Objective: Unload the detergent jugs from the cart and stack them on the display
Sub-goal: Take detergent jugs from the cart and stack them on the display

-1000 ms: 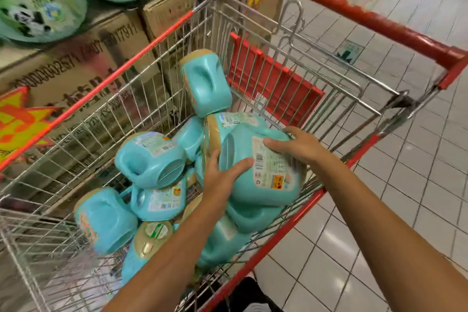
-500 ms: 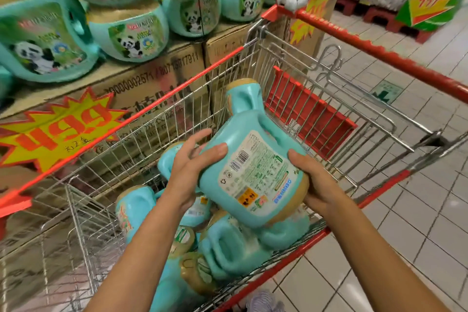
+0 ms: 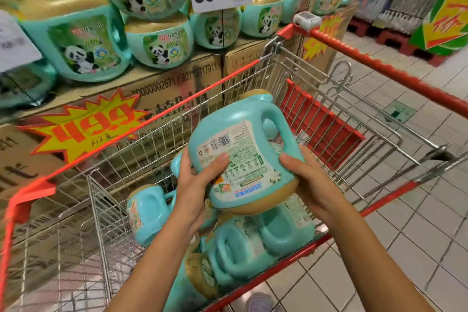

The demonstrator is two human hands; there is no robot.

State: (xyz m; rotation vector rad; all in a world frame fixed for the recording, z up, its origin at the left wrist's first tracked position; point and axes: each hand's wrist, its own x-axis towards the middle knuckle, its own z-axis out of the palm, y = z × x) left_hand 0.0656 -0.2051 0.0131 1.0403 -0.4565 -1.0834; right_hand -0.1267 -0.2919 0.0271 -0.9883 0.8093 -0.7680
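Now the detergent jug [image 3: 240, 149] is out of the pile. One second ago it lay among the others low in the cart, with both hands just taking it. At this moment it hangs above them, about level with the red rim of the shopping cart [image 3: 162, 116], touching no other jug. The view has also risen, so more of the display shows than before.

The left hand [image 3: 195, 192] grips the jug's left side: the thumb lies across the back label, and the other fingers are curled behind, where I cannot see them. The right hand [image 3: 311, 185] holds the right side near the gold base, its thumb on the label's edge. The jug is tilted, with the gold cap away from the person and the base toward them.

Several jugs [image 3: 253, 243] remain lying in the cart, so I judge the unloading is far from finished. The stacked panda-label jugs [image 3: 83, 43] stand on cardboard boxes [image 3: 177, 83] to the left, beyond the cart's wall. The picking part of this cycle seems done; next the jug must probably be carried left over the rim and set among them.
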